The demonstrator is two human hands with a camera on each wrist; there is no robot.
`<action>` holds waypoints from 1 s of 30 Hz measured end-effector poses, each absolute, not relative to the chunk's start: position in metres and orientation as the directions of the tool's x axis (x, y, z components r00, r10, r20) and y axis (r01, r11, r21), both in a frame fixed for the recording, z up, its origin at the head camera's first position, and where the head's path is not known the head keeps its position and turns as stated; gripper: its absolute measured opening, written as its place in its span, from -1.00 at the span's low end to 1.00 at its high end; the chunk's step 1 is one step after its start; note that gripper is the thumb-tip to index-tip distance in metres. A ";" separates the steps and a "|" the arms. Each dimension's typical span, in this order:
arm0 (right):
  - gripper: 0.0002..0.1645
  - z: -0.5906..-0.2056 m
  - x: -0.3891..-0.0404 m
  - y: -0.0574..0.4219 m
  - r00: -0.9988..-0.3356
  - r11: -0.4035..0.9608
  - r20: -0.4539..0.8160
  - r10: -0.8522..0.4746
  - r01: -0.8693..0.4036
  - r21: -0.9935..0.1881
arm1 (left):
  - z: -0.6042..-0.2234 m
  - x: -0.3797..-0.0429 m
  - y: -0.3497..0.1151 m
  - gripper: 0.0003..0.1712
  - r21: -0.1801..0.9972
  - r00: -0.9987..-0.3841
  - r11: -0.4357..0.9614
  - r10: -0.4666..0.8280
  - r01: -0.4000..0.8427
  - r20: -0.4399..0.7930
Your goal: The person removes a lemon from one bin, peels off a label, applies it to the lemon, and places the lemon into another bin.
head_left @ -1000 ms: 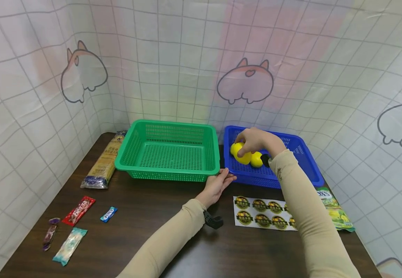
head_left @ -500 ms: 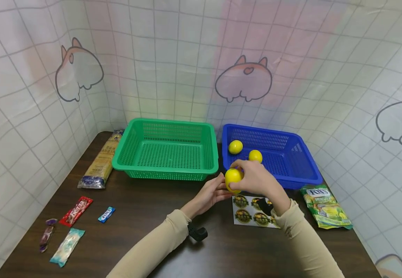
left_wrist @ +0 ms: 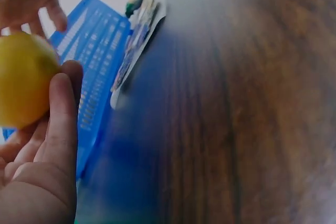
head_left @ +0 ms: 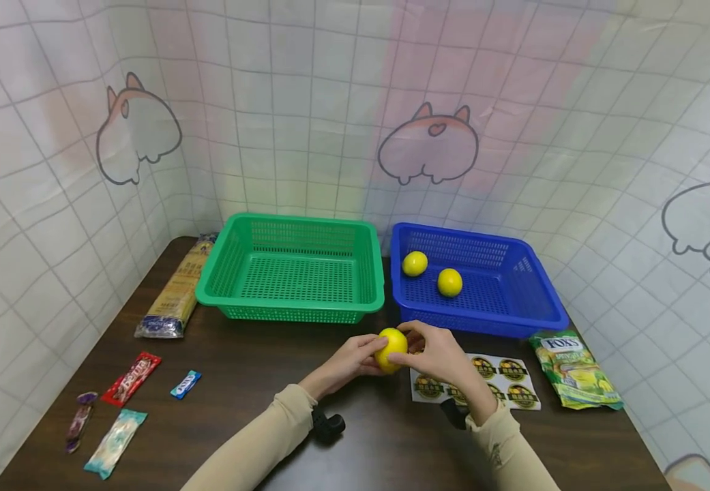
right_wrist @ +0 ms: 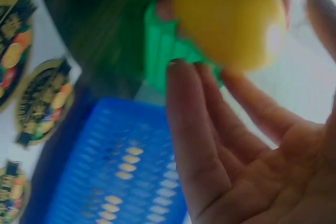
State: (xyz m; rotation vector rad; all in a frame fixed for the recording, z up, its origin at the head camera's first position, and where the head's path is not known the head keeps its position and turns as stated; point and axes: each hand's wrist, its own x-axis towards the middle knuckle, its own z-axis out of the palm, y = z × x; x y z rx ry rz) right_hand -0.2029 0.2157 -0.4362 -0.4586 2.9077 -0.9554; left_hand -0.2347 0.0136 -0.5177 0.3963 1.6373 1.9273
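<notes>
A yellow lemon (head_left: 391, 350) is held above the table in front of the baskets. My left hand (head_left: 342, 363) grips it from the left, thumb on its near side; the left wrist view shows the lemon (left_wrist: 25, 80) resting against the curled fingers. Close on its other side is my right hand (head_left: 443, 353), over the sticker sheet (head_left: 483, 368). In the right wrist view the fingers of the right hand (right_wrist: 252, 145) are spread and loosely bent, just off the lemon (right_wrist: 231, 19). Two more lemons, one at the back left (head_left: 415, 263) and one nearer (head_left: 449, 282), lie in the blue basket (head_left: 471, 319).
A green basket (head_left: 293, 312) stands left of the blue one. A long yellowish packet (head_left: 176, 293) lies beside it. Small wrapped sweets, including a red one (head_left: 131, 378) and a teal one (head_left: 115, 443), lie at the left. A green FOX'S bag (head_left: 575, 372) is at the right.
My right hand lifted the lemon from the blue basket and brought it toward me to the left hand. The left hand left the basket edges, took the lemon, and the right fingers have loosened.
</notes>
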 end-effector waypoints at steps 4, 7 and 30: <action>-0.41 -0.447 -0.213 0.225 -0.982 0.801 0.020 -0.189 -0.166 -0.576 | -0.517 -0.236 0.009 -0.28 0.951 -0.823 -0.140 0.546 -0.277 -0.159; -0.50 -0.457 -0.220 0.231 -0.986 0.863 -0.002 -0.167 -0.145 -0.484 | -0.517 -0.237 0.007 -0.27 0.942 -0.828 -0.161 0.535 -0.294 -0.167; -0.48 -0.478 -0.232 0.239 -0.965 0.948 -0.230 -0.123 -0.046 -0.315 | -0.528 -0.235 0.008 -0.25 0.907 -0.816 -0.190 0.533 -0.375 -0.226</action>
